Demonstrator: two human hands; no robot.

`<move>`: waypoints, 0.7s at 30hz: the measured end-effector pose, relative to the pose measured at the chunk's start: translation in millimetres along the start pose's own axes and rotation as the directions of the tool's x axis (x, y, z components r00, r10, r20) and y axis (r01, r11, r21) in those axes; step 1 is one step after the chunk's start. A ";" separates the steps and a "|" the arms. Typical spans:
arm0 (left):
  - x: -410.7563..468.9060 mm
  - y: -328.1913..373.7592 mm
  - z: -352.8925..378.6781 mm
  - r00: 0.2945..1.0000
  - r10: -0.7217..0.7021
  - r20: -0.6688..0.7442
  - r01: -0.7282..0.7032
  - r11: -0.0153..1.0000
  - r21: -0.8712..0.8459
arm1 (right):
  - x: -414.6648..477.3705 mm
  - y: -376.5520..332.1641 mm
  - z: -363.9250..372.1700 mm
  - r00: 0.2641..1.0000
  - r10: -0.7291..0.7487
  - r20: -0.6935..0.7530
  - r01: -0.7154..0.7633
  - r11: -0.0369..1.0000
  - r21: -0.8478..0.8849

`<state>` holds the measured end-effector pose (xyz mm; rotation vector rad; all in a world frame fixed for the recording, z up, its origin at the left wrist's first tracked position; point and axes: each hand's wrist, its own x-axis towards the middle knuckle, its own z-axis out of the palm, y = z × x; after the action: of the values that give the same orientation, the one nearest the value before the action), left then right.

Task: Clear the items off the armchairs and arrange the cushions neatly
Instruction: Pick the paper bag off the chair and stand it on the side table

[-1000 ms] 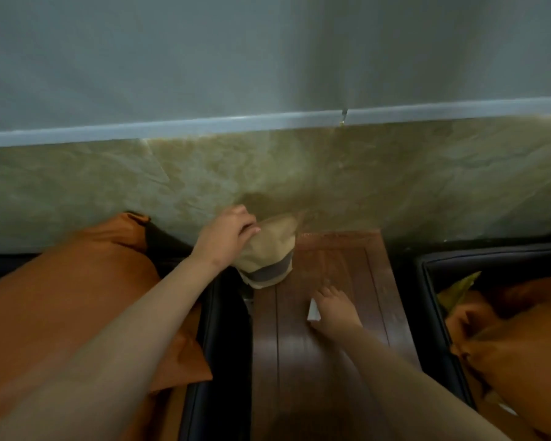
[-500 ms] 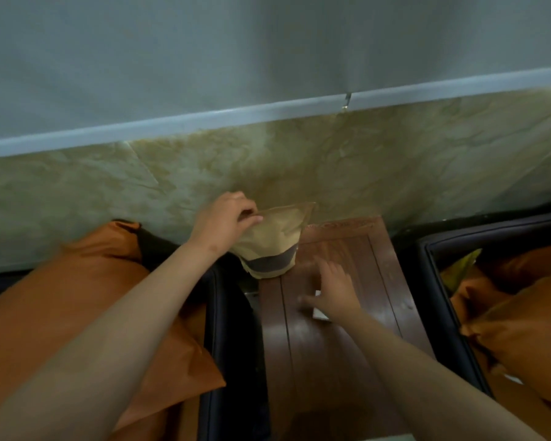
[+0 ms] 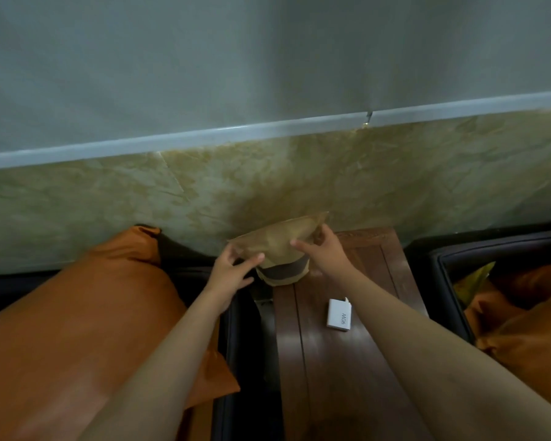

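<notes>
While outstretched, hands (image 3: 280, 259) pinching paper bag (image 3: 279, 246)

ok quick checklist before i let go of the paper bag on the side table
1. Both hands on bag: ok. Left hand and right hand pinch the brown paper bag at its top edge.
2. Bag base on wooden side table: cannot tell, it sits at the near-left corner.
3. Bag upright: cannot tell, it may lean on the wall.
4. White charger clear of bag: ok, apart on the table.
5. Orange cushion arranged: not ok, slumped over the left armchair.
</notes>
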<state>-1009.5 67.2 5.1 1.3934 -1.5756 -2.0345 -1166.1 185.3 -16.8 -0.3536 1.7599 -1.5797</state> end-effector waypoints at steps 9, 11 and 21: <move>42.9 18.4 42.3 0.984 0.098 -0.149 -0.107 0.993 -0.051 | 18.3 -14.9 -1.7 0.977 0.010 -0.215 -0.008 1.000 0.009; 56.4 25.9 51.4 0.984 0.112 -0.140 -0.118 0.992 -0.035 | 31.1 -18.8 -7.0 0.970 0.019 -0.244 -0.014 1.000 0.020; 83.7 19.2 58.6 0.982 0.124 -0.142 -0.121 0.992 0.028 | 56.6 -7.3 -6.2 0.969 0.015 -0.248 -0.035 0.996 -0.077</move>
<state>-1105.7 42.0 -25.2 1.3798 -1.5822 -1.8109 -1211.4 152.2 -28.9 -0.1769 2.0136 -1.5932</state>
